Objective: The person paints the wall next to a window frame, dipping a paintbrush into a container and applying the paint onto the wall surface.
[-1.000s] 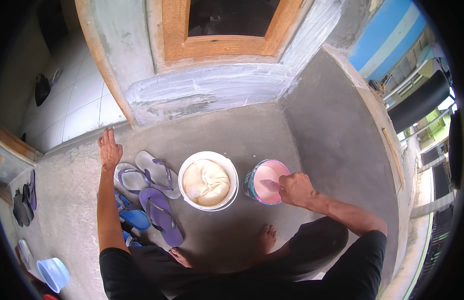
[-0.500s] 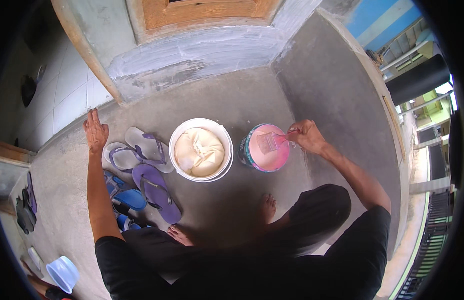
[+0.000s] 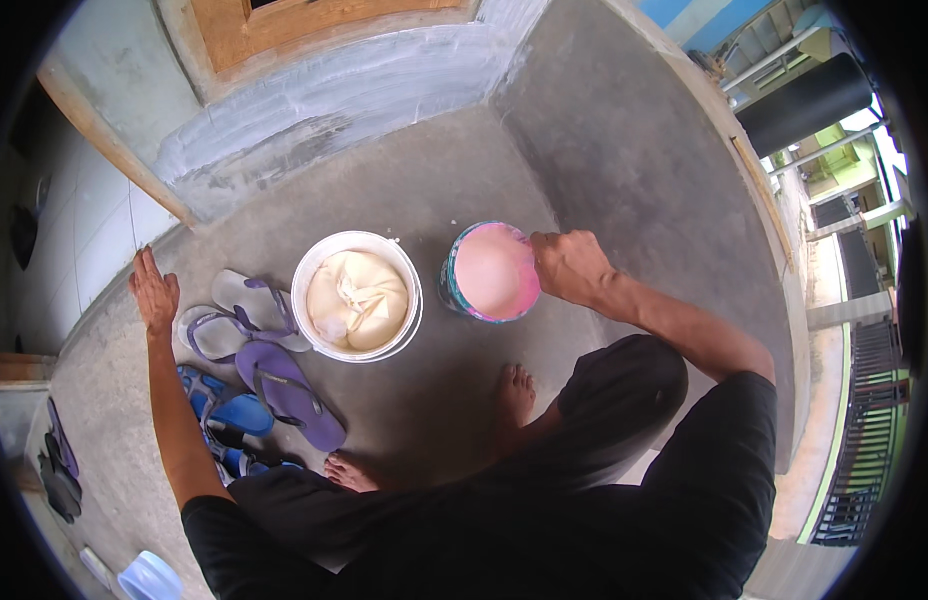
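Observation:
My right hand (image 3: 576, 268) is closed at the right rim of a small pail (image 3: 446, 283) of pale pink paint (image 3: 492, 268). The paintbrush it gripped half a second ago cannot be made out now; the hand and rim hide whatever is in the fingers. To the left of this pail stands a white bucket (image 3: 415, 312) holding a bulging, cream-coloured bag or sheet (image 3: 356, 300) gathered at its middle. My left hand (image 3: 156, 292) is stretched out at far left, fingers extended and holding nothing, near the tiled doorway.
Grey-and-purple flip-flops (image 3: 220, 333), a purple flip-flop (image 3: 294, 392) and blue sandals (image 3: 242, 412) lie left of the white bucket. Ahead is a wall (image 3: 384, 95) streaked with whitish paint; a low grey wall (image 3: 644, 140) rises on the right. A light-blue basin (image 3: 150, 577) sits lower left.
My right hand has dropped to the pail's rim, and the brush that showed over the paint is out of sight. The whole view has shifted, moving both containers leftward.

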Tool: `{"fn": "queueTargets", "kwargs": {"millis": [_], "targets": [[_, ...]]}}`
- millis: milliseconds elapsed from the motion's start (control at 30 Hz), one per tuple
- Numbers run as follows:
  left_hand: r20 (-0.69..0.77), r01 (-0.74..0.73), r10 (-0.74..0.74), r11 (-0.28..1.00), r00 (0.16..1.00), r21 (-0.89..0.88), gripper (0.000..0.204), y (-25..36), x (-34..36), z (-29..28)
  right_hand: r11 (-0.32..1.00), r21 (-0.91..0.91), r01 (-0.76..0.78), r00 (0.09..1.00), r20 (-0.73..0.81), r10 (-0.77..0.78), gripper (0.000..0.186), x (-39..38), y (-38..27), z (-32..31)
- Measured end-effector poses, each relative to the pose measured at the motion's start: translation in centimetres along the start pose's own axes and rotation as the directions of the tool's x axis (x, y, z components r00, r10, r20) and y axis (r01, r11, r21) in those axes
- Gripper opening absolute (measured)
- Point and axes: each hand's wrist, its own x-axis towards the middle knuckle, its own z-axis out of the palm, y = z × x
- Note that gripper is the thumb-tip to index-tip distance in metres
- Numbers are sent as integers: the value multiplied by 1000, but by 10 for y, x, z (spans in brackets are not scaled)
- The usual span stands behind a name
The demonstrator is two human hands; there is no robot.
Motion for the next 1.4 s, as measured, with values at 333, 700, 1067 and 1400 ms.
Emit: {"fn": "queueTargets", "kwargs": {"millis": [333,700,1067,1400], "targets": [[9,16,-16,1000,1000,-7,66,20,4,-8,913,403,-69,993,120,22,16,-5,-15,-6],[-102,178,-185,981,977,-76,63,8,2,-25,321,788,-526,837,413,358,12,18,20,-53],[522,233,-98,952,847,-199,32,133,-4,-270,508,854,115,993,-97,-63,15,224,-85,-102],[451,261,134,659,882,-706,20,222,-142,-328,832,165,530,756,-535,-376,23,369,-218,-239]]}}
